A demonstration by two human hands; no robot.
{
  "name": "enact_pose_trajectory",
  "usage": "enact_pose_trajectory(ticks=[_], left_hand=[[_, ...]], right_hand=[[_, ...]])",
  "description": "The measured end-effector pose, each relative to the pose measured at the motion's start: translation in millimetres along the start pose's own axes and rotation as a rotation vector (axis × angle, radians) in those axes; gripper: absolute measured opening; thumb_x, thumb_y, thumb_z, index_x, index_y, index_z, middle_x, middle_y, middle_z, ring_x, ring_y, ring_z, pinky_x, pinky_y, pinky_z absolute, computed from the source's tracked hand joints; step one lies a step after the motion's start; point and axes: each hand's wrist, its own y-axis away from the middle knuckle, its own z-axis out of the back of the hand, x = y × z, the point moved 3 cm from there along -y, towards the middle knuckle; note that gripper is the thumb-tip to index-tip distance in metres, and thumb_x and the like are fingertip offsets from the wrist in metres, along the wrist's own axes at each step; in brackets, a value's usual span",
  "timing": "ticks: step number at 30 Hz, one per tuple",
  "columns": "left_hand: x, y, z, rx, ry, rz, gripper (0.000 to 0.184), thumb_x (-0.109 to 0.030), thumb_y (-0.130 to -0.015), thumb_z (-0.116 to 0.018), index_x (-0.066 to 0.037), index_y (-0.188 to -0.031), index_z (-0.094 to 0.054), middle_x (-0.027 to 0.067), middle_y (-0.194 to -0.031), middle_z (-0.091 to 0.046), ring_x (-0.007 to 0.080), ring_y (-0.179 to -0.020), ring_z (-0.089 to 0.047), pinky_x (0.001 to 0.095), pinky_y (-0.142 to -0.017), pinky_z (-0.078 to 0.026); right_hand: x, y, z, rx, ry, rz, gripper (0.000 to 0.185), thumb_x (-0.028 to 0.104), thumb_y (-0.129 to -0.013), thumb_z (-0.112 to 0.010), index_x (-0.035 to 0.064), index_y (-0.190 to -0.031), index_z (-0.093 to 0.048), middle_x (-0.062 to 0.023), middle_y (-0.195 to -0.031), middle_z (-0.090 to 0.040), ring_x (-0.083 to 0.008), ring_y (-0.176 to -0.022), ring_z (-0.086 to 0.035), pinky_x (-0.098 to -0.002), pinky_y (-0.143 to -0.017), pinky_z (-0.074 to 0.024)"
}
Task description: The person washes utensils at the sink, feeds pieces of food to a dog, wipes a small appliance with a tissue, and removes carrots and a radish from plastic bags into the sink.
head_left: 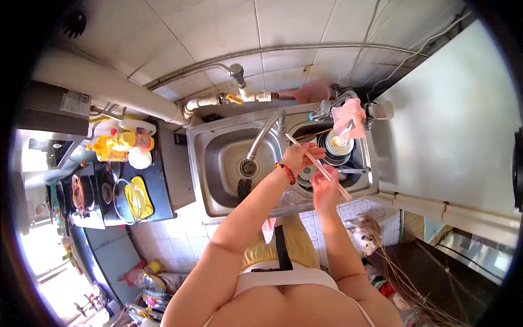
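A pair of pale pink chopsticks (342, 191) slants across the right basin, held between my two hands. My left hand (299, 157), with a red beaded bracelet at its wrist, is closed around their upper part. Lower down, my right hand (326, 188) has its fingers against the same sticks. Beneath and beyond my hands, stacked bowls (339, 146) and other dishes sit in the right basin, partly hidden by my fingers. The metal faucet (264, 133) points into the left basin (218, 158), where a dark cloth or scrubber (244, 188) lies near the drain.
A pink cloth (349, 117) hangs behind the right basin. Bottles (122, 143) and a yellow tray (139, 199) stand on the left counter. A cat (364, 233) is on the floor at right, beside thin dry sticks (400, 272). A white appliance side (436, 131) rises at right.
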Motion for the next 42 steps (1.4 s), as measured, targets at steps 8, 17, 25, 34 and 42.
enact_pose_trajectory(ticks=[8, 17, 25, 34, 42], left_hand=[[-51, 81, -17, 0.030, -1.356, -0.861, 0.017, -0.010, -0.091, -0.042, -0.003, -0.100, -0.055, 0.0091, -0.104, -0.063, 0.0248, -0.076, -0.065, 0.0337, -0.065, -0.051], [-68, 200, -32, 0.664, -1.571, -0.833, 0.035, -0.015, -0.086, -0.053, -0.006, -0.120, -0.053, 0.0112, -0.120, -0.053, 0.0228, -0.113, -0.048, 0.0348, -0.094, -0.039], [26, 129, -15, 0.661, -2.505, -0.588, 0.068, -0.019, -0.073, -0.065, -0.003, -0.132, -0.035, 0.0219, -0.127, -0.044, 0.0343, -0.120, -0.039, 0.0384, -0.102, -0.029], [266, 281, -53, 1.524, -2.254, -0.921, 0.066, -0.026, -0.079, -0.062, -0.007, -0.134, -0.032, 0.0166, -0.141, -0.026, 0.0342, -0.129, -0.027, 0.0436, -0.102, -0.028], [415, 398, -130, 1.804, -1.693, -1.011, 0.055, -0.014, -0.083, -0.055, -0.005, -0.133, -0.034, 0.0223, -0.139, -0.026, 0.0379, -0.127, -0.026, 0.0441, -0.104, -0.024]], right_hand=[[-68, 6, 51, -0.293, 0.682, -0.245, 0.058, 0.032, -0.083, -0.057, 0.0101, -0.131, -0.031, -0.0135, -0.109, -0.050, -0.0248, -0.087, -0.052, -0.0404, -0.076, -0.0456], [-2, 120, -123, 0.157, 1.193, 0.792, 0.009, 0.004, -0.069, -0.060, 0.0026, -0.077, -0.061, -0.0132, -0.087, -0.062, -0.0205, -0.079, -0.060, -0.0333, -0.071, -0.0462], [-54, 210, 30, -0.733, 0.782, 0.702, 0.031, 0.035, -0.083, -0.058, 0.0042, -0.077, -0.061, -0.0120, -0.077, -0.062, -0.0272, -0.069, -0.058, -0.0390, -0.063, -0.0442], [-7, 711, 15, -1.237, 1.090, 1.405, 0.008, 0.008, -0.079, -0.063, 0.0095, -0.086, -0.067, -0.0076, -0.092, -0.065, -0.0219, -0.086, -0.062, -0.0323, -0.073, -0.0506], [-97, 1072, 17, -2.737, 0.702, 0.556, 0.015, 0.014, -0.083, -0.060, 0.0032, -0.090, -0.068, -0.0108, -0.078, -0.066, -0.0177, -0.061, -0.061, -0.0294, -0.056, -0.0474]])
